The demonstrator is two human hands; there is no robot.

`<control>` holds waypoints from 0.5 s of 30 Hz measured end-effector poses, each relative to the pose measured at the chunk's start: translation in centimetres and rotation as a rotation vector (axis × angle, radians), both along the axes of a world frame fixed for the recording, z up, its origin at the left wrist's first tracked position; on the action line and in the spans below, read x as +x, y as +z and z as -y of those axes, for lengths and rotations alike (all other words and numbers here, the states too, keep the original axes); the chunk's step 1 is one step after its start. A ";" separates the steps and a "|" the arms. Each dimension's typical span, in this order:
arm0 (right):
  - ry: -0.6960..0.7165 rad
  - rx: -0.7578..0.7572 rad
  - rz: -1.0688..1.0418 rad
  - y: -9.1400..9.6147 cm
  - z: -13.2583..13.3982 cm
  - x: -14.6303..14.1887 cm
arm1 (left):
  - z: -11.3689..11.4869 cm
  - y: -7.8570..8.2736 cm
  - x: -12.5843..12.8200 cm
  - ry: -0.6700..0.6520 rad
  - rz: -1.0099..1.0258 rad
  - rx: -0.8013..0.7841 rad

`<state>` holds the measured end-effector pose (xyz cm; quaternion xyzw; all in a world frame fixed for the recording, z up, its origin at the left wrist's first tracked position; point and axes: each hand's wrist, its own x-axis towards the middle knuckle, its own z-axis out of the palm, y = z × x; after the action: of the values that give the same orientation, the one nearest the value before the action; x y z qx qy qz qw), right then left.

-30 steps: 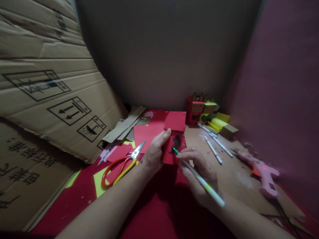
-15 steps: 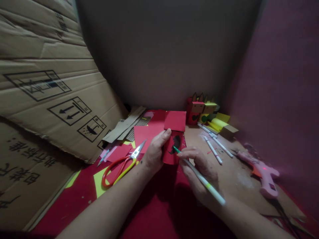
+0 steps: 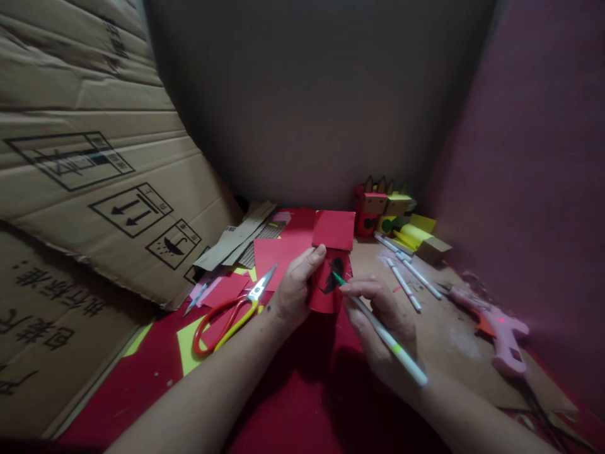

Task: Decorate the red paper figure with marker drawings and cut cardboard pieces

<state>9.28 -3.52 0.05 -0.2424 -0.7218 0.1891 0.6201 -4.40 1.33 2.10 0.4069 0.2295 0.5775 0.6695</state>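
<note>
right hand [image 3: 382,321]: folded in a pen grip on a green-tipped marker [image 3: 392,345], which is held close to its tip, presumably for fine control
glue gun [image 3: 505,337]: laid at the right on a cardboard sheet [image 3: 466,347], perhaps so that the cloth is spared drips; a red light is shown on its body
scissors [image 3: 229,321]: laid at the left with the blades pointed far, seemingly within easy reach
left hand [image 3: 299,287]: clamped on the red paper tube [image 3: 324,304], the thumb pressed near its top, likely so that it is steadied against the marker
red paper tube: held in the middle between both hands, apparently tilted so that the black patch [image 3: 337,265], where the marker tip is set, is faced upward
white markers [image 3: 404,287]: laid on the sheet, far of the right hand
cardboard strips [image 3: 241,238]: piled far left beside red paper [image 3: 269,255]
eared paper figures [image 3: 373,208]: stood upright far right, probably to be out of the way
</note>
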 end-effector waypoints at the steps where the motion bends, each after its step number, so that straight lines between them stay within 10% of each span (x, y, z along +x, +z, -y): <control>1: -0.003 -0.006 -0.004 0.0 0.0 0.0 | 0.0 0.0 0.0 0.002 0.000 0.001; 15: -0.034 -0.025 0.016 0.1 0.3 0.1 | 0.1 0.2 0.0 0.008 -0.014 0.009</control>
<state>9.38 -3.80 0.15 -0.2638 -0.7199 0.1858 0.6145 -4.41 1.25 2.26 0.4130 0.2334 0.5783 0.6637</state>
